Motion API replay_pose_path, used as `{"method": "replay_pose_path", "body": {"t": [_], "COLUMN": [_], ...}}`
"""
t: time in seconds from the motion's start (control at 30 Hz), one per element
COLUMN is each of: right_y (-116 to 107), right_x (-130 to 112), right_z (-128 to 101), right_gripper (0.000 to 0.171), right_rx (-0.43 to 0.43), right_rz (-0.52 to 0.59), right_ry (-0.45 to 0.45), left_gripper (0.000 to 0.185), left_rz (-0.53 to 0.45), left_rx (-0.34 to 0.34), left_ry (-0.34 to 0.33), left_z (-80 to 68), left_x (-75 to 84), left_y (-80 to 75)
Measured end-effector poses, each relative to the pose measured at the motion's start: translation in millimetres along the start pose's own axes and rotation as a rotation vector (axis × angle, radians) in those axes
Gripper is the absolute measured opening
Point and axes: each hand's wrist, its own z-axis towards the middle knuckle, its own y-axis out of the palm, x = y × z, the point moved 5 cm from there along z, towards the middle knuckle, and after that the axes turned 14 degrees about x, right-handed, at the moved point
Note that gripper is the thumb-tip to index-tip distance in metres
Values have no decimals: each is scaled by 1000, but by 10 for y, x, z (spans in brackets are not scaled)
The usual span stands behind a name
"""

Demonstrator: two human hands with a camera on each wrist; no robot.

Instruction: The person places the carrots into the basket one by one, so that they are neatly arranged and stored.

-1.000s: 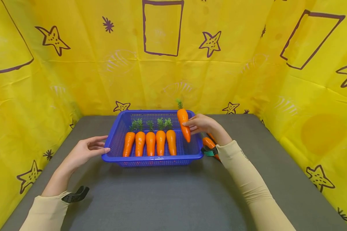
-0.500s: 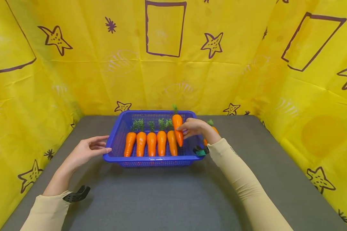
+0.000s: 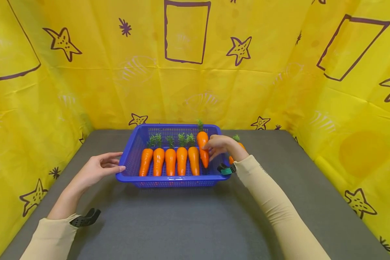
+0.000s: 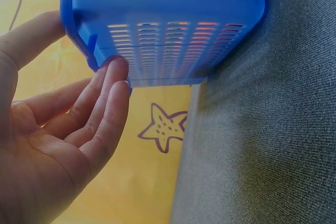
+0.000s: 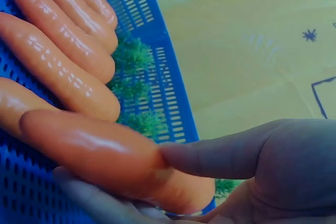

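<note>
My right hand (image 3: 218,145) pinches a glossy orange carrot (image 5: 100,153) between thumb and fingers. The carrot hangs over the right part of a blue plastic basket (image 3: 178,178), its green leafy top toward the back and its tip toward me. Several carrots (image 3: 170,161) lie side by side in the basket, left of the held one. At the basket's left rim is my left hand (image 3: 99,168): the thumb lies over the rim and the fingers touch below it from outside, as the left wrist view (image 4: 73,114) shows of the hand.
Outside the basket on the right, another carrot (image 3: 242,146) is partly hidden behind my right wrist. The dark grey tabletop (image 3: 169,220) reaches back to a yellow patterned cloth (image 3: 182,86), which also stands at both sides.
My right hand has moved left and down with the carrot, lowering it beside the row in the basket, then slightly right. My left hand stays at the rim.
</note>
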Motion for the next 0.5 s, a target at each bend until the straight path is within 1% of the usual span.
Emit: {"method": "replay_pose_path", "body": {"t": [0.13,0.27,0.33,0.37,0.43,0.5], "right_y": [18,58,81,90,103,104], "right_x": [16,30,41,46,57,62], "right_z": [15,37,49,55,67,74], "right_gripper": [8,5,7,13,39,60], "right_rx": [-2,-21,-29,-30,-26,-17], "right_rz": [-12,46,67,82,91,95], "right_ry": [19,53,68,75,82,85], "left_gripper": [65,64,64,64,64,64], "left_rz": [1,0,-1,-1,-1,-1], "left_rx": [1,5,8,9,12,14], "left_ry": [4,12,17,18,22,25], "left_z": [0,2,1,-1,-2,-4], "left_x": [-1,3,9,12,18,24], "left_y": [-5,-9,-10,-10,-8,-7]}}
